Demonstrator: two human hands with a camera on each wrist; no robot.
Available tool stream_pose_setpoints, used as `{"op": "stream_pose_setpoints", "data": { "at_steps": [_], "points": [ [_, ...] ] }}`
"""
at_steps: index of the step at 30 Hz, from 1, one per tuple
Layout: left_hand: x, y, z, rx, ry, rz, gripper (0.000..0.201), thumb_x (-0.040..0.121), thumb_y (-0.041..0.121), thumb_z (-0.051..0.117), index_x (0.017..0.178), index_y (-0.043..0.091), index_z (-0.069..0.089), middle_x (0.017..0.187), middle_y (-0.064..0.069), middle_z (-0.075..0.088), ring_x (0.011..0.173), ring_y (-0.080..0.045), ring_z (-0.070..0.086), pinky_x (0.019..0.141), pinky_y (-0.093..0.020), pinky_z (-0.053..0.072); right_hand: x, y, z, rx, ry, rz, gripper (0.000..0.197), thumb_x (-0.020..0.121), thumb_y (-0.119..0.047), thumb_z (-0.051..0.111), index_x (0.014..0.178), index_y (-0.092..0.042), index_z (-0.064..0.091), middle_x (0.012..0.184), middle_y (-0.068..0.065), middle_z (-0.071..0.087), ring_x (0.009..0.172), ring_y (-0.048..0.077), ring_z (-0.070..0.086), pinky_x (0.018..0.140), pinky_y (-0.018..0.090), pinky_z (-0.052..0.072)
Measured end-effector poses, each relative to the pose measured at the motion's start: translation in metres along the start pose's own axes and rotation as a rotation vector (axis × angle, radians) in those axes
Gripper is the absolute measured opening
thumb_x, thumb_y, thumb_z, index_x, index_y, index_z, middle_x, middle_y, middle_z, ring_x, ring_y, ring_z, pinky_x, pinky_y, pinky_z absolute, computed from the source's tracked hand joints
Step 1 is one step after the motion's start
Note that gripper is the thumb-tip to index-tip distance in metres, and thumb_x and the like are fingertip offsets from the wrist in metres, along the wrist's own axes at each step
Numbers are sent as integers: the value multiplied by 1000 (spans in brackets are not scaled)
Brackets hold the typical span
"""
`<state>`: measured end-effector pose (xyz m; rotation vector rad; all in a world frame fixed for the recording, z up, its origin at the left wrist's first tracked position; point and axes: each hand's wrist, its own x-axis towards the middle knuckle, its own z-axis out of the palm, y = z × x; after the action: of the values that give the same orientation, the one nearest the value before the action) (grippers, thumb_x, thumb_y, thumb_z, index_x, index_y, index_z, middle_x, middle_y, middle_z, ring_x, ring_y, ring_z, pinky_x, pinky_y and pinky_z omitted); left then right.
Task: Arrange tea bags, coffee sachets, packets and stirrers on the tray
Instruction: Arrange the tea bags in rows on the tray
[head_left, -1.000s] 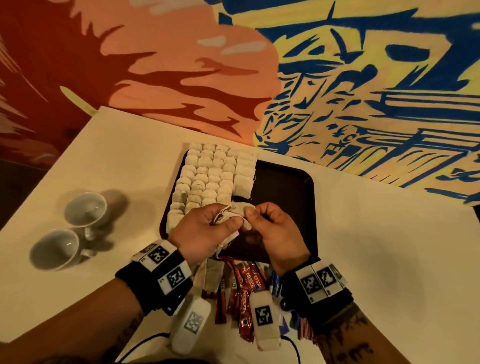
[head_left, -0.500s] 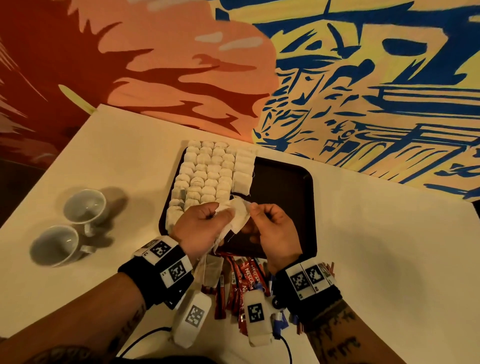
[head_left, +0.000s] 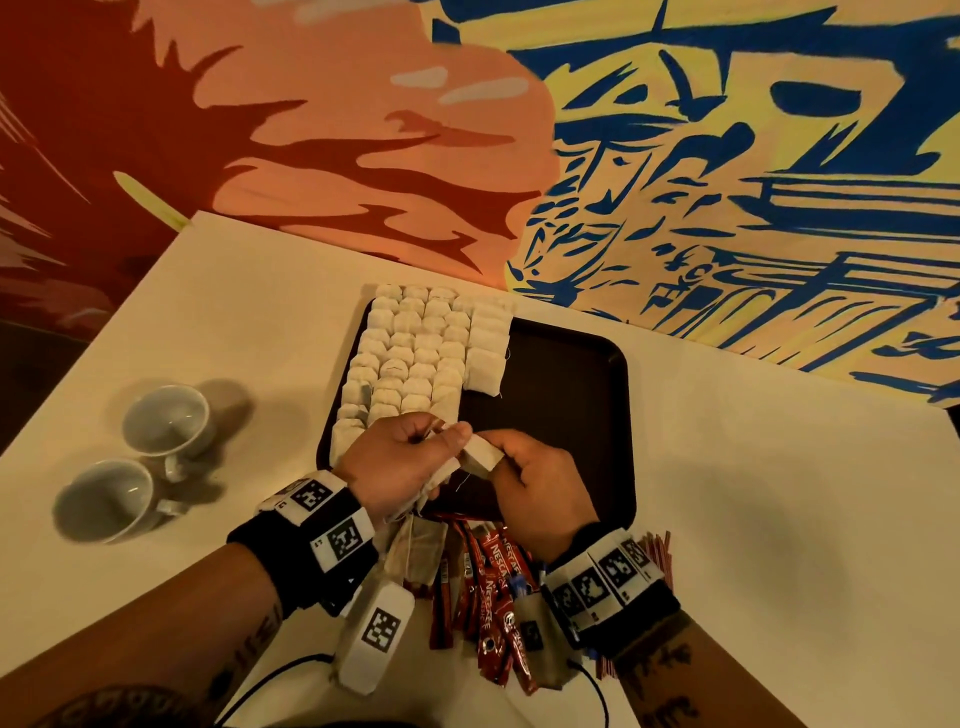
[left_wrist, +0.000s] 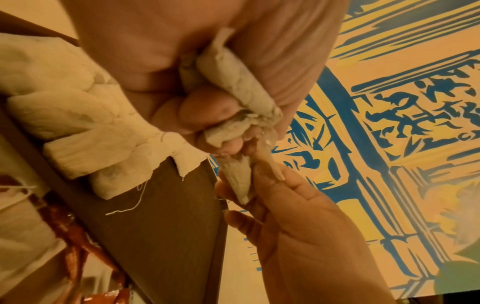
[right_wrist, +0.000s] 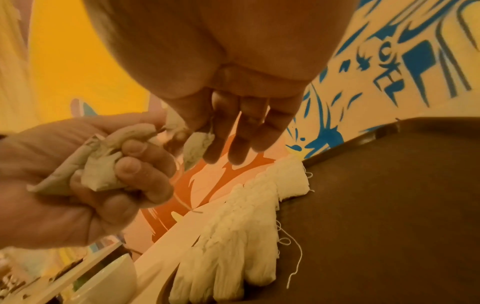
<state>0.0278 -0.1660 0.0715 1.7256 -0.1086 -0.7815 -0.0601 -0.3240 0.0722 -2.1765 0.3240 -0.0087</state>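
A dark tray (head_left: 566, 395) lies on the white table, its left part covered by rows of white tea bags (head_left: 421, 353). Over the tray's near edge my left hand (head_left: 400, 457) grips a small bunch of tea bags (left_wrist: 239, 86) in its curled fingers. My right hand (head_left: 524, 467) pinches one tea bag (head_left: 480, 457) between thumb and forefinger, right beside the left hand's thumb. The same pinched tea bag (right_wrist: 197, 148) shows in the right wrist view, with the other fingers nearly straight. Red coffee sachets (head_left: 493, 587) lie on the table under my wrists.
Two white cups (head_left: 161, 426) lie on their sides at the table's left. Thin red stirrers (head_left: 657, 551) poke out beside my right wrist. The painted wall runs along the table's far edge. The tray's right half (head_left: 571, 415) holds nothing.
My hands have drawn slightly apart. The right hand has pulled one tea bag out of the bunch that the left hand still holds.
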Motion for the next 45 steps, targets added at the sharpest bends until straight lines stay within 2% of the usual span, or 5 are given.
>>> {"op": "stream_pose_setpoints", "data": {
  "at_steps": [5, 11, 21, 28, 45],
  "points": [
    [8, -12, -6, 140, -48, 23, 28, 81, 43, 77, 106, 30, 71, 99, 9, 74, 95, -4, 68, 89, -29, 55, 4, 4, 5, 211, 0, 130, 28, 99, -11, 56, 100, -35, 71, 89, -7, 72, 77, 10, 67, 66, 24, 52],
    [18, -11, -3, 314, -41, 37, 4, 82, 38, 76, 81, 35, 73, 72, 10, 71, 67, -3, 64, 68, -28, 53, 13, 3, 8, 263, -7, 103, 21, 91, -19, 71, 106, -34, 70, 105, -9, 71, 95, 1, 67, 84, 18, 54],
    [28, -24, -28, 344, 39, -41, 12, 87, 42, 69, 91, 31, 72, 90, 11, 71, 83, -8, 66, 80, -32, 55, 76, 45, -10, -155, -79, 323, 9, 92, -28, 67, 92, -37, 69, 91, -14, 71, 82, 1, 66, 64, 11, 47],
    [31, -29, -47, 161, 125, -129, 7, 89, 34, 69, 86, 29, 71, 72, 3, 71, 48, -5, 58, 52, -25, 49, 134, 65, 9, -439, -254, 346, 3, 92, -30, 68, 95, -29, 68, 105, -3, 71, 87, 10, 61, 73, 21, 46],
    [43, -16, -51, -47, 129, -190, 6, 94, 15, 64, 94, 13, 69, 52, -4, 55, 30, -4, 38, 33, -14, 31, 190, 73, 14, -546, -190, 327, 11, 88, -29, 69, 97, -23, 69, 103, 2, 69, 98, 21, 63, 86, 31, 52]
  ]
}}
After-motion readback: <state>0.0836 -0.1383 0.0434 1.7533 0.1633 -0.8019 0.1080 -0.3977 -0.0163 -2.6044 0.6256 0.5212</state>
